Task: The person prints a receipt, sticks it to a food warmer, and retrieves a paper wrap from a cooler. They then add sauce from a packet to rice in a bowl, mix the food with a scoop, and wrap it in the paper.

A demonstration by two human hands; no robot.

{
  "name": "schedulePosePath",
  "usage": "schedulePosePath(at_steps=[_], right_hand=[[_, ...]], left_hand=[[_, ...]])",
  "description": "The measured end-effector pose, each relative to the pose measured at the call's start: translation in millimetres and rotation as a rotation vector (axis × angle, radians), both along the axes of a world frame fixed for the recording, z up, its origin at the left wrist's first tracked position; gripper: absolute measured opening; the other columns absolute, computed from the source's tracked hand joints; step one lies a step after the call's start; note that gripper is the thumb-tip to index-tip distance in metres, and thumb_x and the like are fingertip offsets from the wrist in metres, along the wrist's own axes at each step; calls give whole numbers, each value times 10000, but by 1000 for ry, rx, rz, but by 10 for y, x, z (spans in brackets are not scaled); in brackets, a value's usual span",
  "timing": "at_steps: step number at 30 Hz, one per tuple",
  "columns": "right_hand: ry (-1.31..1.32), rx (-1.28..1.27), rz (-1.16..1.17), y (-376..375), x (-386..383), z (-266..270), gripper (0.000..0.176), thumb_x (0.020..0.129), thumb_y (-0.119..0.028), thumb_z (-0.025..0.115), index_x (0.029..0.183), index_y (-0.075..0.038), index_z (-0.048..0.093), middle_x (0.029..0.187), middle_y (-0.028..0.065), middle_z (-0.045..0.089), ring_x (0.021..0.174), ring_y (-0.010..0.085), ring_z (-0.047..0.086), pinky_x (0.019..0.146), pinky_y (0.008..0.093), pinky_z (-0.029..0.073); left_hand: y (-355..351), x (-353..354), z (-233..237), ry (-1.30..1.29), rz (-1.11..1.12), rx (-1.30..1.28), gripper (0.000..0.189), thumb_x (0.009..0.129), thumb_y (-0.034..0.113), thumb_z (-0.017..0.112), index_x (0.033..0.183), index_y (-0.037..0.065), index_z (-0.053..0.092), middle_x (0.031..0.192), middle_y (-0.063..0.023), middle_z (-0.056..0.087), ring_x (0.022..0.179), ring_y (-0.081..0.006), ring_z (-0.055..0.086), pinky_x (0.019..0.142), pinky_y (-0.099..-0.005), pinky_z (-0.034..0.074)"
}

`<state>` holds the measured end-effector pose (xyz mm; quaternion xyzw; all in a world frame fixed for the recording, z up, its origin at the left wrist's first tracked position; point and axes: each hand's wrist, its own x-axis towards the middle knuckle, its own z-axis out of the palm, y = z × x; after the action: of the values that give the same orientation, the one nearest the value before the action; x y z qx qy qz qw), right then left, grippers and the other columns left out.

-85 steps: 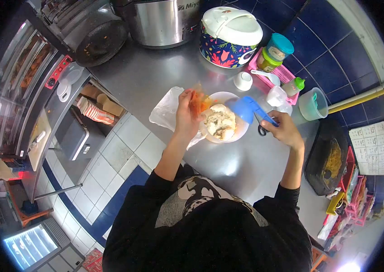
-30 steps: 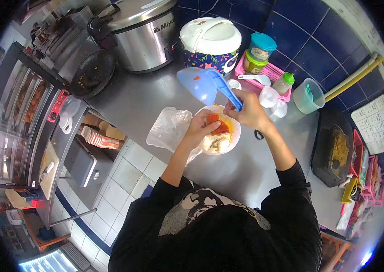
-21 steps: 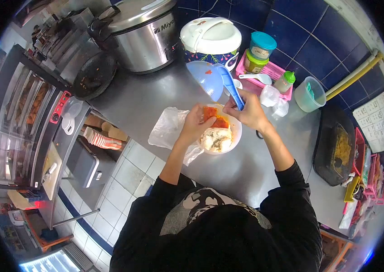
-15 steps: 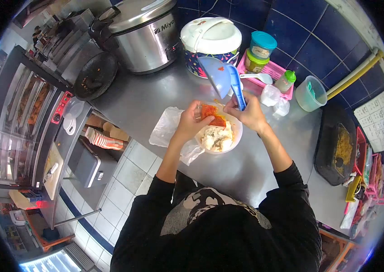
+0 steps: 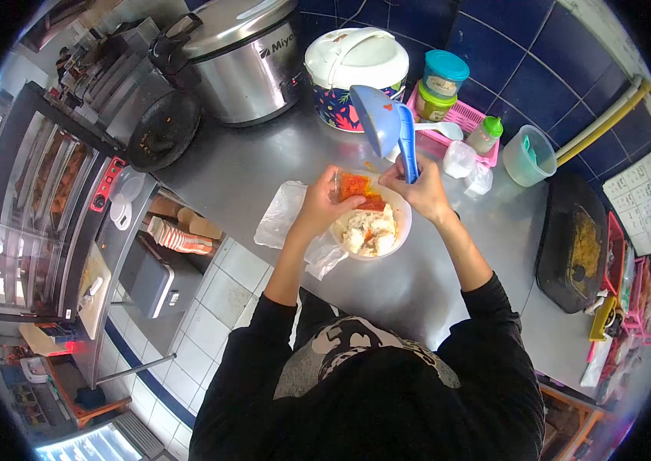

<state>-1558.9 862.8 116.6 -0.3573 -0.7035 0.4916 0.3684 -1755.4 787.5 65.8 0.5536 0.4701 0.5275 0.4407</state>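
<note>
My left hand (image 5: 324, 206) is closed on a clear plastic bag of red sauce (image 5: 354, 187), thumb across its front. The bag is tilted over a white bowl (image 5: 402, 240) holding white rice (image 5: 362, 232), and a small red spot shows on the rice. In my right hand (image 5: 427, 194) is the handle of a blue ladle (image 5: 376, 127), whose scoop points up and left, away from the bowl. The right fingertips are close to the bag's right edge. Left of the bowl, crumpled clear plastic (image 5: 283, 219) lies on the steel counter (image 5: 448, 269).
Along the back stand a large steel cooker (image 5: 245, 73), a patterned container with white lid (image 5: 356, 58) and a pink basket (image 5: 467, 115). A clear tub (image 5: 529, 157) and black pan (image 5: 559, 261) sit to the right, with a stone mortar (image 5: 160, 134) at the left.
The ladle has swung slightly right and down in my right hand. The sauce bag has tilted a little, and a red spot now shows on the rice.
</note>
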Motion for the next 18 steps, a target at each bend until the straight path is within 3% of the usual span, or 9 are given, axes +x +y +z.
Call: schedulePosePath(at_steps=[13, 18], right_hand=[[-15, 34, -38, 5, -19, 53, 256, 724, -27, 738, 790, -28, 490, 751, 72, 653, 724, 107, 619, 680, 275, 503], [-24, 35, -43, -43, -44, 109, 320, 712, 0, 755, 752, -54, 442, 756, 76, 634, 719, 110, 601, 638, 257, 479]], left_hand=[[22, 36, 0, -48, -19, 31, 506, 763, 80, 748, 1128, 43, 399, 957, -137, 657, 888, -174, 653, 764, -292, 518], [25, 8, 6, 67, 25, 49, 508, 758, 86, 751, 1126, 36, 403, 951, -132, 650, 893, -171, 644, 778, -287, 513]])
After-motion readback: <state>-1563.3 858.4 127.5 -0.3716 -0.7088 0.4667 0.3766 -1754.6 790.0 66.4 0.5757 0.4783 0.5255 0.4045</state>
